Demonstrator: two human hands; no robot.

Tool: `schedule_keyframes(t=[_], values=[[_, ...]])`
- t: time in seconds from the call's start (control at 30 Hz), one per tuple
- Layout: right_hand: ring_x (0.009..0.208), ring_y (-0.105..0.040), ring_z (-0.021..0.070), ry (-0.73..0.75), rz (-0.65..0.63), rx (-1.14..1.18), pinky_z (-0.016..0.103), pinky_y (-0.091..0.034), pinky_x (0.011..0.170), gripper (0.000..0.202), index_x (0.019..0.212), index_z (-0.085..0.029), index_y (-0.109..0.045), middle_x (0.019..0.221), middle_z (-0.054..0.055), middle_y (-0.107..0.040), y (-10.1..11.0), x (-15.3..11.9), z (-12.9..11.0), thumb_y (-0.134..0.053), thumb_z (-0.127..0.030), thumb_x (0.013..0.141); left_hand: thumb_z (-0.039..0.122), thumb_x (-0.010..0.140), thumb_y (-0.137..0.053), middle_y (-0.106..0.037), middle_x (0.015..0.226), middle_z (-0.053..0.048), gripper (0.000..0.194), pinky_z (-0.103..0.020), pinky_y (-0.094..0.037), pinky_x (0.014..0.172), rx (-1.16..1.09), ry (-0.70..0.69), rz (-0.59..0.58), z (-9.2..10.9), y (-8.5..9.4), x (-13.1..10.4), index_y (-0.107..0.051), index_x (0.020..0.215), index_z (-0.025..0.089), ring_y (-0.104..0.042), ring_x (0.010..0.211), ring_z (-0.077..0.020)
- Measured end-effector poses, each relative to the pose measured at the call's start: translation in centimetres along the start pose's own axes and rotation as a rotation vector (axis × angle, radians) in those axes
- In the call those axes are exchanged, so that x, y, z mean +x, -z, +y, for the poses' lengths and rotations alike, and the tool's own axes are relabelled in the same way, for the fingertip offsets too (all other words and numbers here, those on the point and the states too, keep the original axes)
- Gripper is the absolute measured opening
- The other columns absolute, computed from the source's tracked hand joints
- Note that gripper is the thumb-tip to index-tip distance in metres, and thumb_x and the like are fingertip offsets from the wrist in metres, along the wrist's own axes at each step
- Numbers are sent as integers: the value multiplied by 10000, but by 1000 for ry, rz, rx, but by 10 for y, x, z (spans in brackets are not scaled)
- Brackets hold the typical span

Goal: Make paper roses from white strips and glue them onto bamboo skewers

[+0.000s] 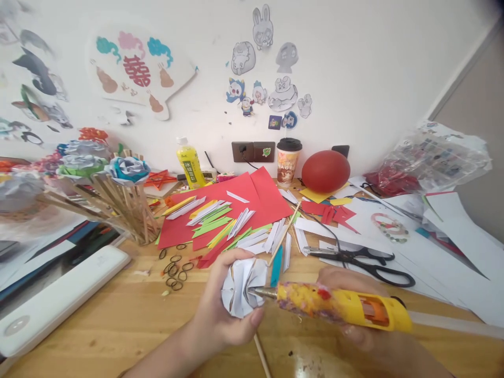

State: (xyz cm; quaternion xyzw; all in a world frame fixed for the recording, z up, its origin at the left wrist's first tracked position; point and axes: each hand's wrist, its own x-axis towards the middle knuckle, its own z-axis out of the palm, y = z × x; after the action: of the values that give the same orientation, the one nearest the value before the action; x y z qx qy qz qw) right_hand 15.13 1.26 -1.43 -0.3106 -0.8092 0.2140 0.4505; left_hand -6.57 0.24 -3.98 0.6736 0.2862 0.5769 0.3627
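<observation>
My left hand (pixel 222 315) is closed around a white paper flower (pixel 244 286), thumb below and fingers above it. A thin wooden stick (pixel 261 354) shows beneath the flower. In my right hand (pixel 354 333) is a yellow hot glue gun (pixel 338 307), smeared with old glue and colour. Its metal nozzle points left and meets the folds near the flower's centre. A clear glue stick (pixel 452 323) trails out of the gun's back end. The gun's body hides most of my right fingers.
Folded paper strips (pixel 212 226) lie on red sheets (pixel 268 194). Black scissors (pixel 362 262) rest to the right, rubber bands (pixel 173 270) to the left. Behind stand a yellow bottle (pixel 190 163), a lidded cup (pixel 289 163) and a red balloon (pixel 326 171). Paper flowers (pixel 128 169) stand at left.
</observation>
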Motion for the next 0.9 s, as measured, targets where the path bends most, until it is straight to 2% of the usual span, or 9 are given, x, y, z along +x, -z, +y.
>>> schedule_keyframes(t=[0.1,0.27,0.37,0.6,0.73,0.9], values=[[436,-529,138,70,-20,43,245,-404,389,334,817,-322,-597,540,-30,-527,0,1,-2,-375,-565,874,312,758,-631,-506,748,3,454,-229,-427,541,8,-5,-12,1,0,1,-424,1161,291,-500,604,-136],[418,-493,134,56,-32,15,242,-361,363,392,749,-303,-583,525,-27,-474,2,0,-1,-343,-585,877,371,789,-595,-489,727,14,414,-216,-401,500,30,-21,-27,6,-1,3,-413,1156,308,-469,562,-122],[425,-495,138,58,-31,28,248,-375,372,391,777,-293,-575,545,-24,-479,1,-1,-1,-339,-589,876,381,801,-578,-482,717,19,403,-216,-393,483,62,-34,-39,8,-2,4,-402,1157,316,-457,536,-117],[408,-460,136,59,-27,21,249,-365,373,411,744,-301,-580,520,-23,-462,0,0,-1,-327,-596,877,307,770,-599,-471,697,21,430,-226,-394,472,91,-58,-41,6,0,3,-396,1149,289,-465,526,-126],[414,-501,134,122,9,5,245,-399,385,418,772,-255,-607,517,-12,-508,2,3,-4,-342,-554,893,278,752,-605,-479,716,20,456,-224,-404,484,105,-77,-48,4,0,3,-391,1154,283,-474,545,-128],[407,-471,117,126,-28,33,227,-360,369,447,672,-213,-545,512,-18,-490,5,1,1,-365,-566,877,276,723,-621,-481,750,8,474,-219,-407,484,118,-153,-42,3,-1,4,-403,1143,253,-476,551,-123]])
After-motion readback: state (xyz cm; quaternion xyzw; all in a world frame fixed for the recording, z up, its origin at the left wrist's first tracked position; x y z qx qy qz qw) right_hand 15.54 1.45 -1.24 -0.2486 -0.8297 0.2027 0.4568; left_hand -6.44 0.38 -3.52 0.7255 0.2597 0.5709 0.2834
